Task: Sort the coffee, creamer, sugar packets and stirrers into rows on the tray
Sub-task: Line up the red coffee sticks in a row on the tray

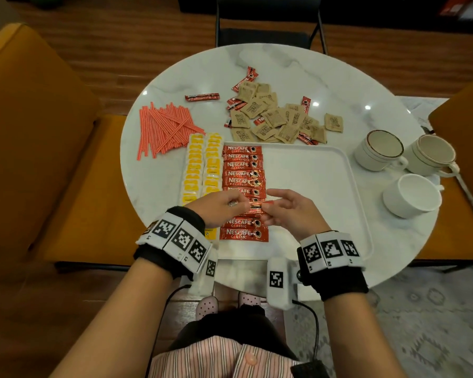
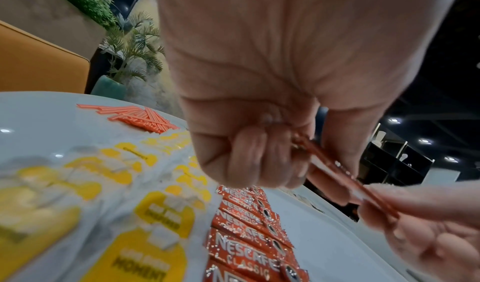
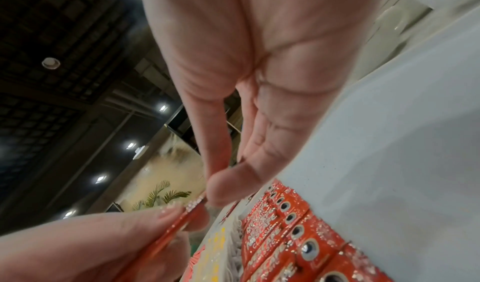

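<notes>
A white tray (image 1: 311,186) lies on the round marble table. Two rows of yellow creamer packets (image 1: 202,165) run down its left side, beside a column of red Nescafe coffee sticks (image 1: 243,173). Just above the lower part of that column, my left hand (image 1: 224,205) and right hand (image 1: 287,211) each pinch one end of a single red coffee stick (image 1: 256,206). The stick (image 2: 345,181) shows edge-on between the fingers in the left wrist view. My right thumb and forefinger (image 3: 221,190) nip its tip.
Orange stirrers (image 1: 164,126) lie heaped at the table's left. Brown sugar packets (image 1: 279,118) mixed with loose coffee sticks are piled behind the tray. Another stick (image 1: 202,97) lies alone. Three white cups (image 1: 410,162) stand at the right. Orange chairs flank the table.
</notes>
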Action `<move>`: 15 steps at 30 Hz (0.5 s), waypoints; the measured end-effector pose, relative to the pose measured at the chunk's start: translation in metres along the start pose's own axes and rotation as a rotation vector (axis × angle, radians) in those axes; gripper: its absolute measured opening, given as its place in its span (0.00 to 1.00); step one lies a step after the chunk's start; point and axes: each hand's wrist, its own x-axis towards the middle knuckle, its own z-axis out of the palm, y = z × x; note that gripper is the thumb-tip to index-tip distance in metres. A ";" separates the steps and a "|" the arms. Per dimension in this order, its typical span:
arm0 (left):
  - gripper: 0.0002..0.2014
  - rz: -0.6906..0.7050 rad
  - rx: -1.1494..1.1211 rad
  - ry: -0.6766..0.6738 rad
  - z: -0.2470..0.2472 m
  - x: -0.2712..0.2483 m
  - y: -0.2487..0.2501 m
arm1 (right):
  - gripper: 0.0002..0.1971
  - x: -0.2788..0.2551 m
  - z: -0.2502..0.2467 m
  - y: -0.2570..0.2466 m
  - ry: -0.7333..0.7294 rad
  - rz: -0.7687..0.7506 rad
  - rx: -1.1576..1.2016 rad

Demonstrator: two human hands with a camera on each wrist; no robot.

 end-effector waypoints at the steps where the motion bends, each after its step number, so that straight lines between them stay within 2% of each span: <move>1: 0.06 0.011 -0.002 0.005 0.000 0.000 0.000 | 0.13 -0.001 -0.002 0.002 -0.004 -0.013 -0.013; 5: 0.09 -0.010 -0.088 0.027 -0.002 -0.003 -0.004 | 0.09 -0.006 -0.011 0.004 0.013 -0.058 -0.003; 10: 0.14 -0.150 -0.470 0.066 -0.005 -0.006 -0.002 | 0.08 -0.013 -0.019 0.004 0.069 -0.142 0.064; 15: 0.11 -0.103 -0.629 0.115 -0.008 -0.012 -0.003 | 0.09 -0.020 -0.015 0.002 0.090 -0.201 0.027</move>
